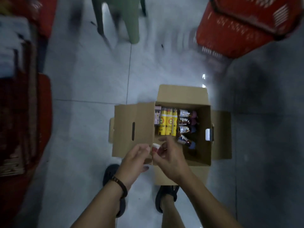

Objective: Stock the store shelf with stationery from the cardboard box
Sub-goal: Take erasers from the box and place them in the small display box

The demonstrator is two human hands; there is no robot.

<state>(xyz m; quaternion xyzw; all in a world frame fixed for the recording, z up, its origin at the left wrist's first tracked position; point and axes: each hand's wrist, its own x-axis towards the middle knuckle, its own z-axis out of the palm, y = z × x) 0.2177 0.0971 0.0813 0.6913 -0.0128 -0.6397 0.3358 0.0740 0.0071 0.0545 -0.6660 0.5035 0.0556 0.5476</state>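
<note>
An open cardboard box [204, 116] stands on the tiled floor in front of my feet. Inside it lie yellow colour-pencil packs [166, 124], a pink pack [157, 116] at their left, and several clear-wrapped packs [185, 127] at their right. Both hands meet over the box's near left corner. My right hand [169, 158] pinches a small white and red item [156, 147], too blurred to name. My left hand [134, 161] touches that item with curled fingertips, its thumb near the left flap [131, 129].
A shelf unit with red base [24, 99] runs along the left edge, holding blurred goods. Stacked red shopping baskets [243, 25] stand at the top right. Green stool legs [118, 18] rise at the top centre. Grey floor tiles surround the box.
</note>
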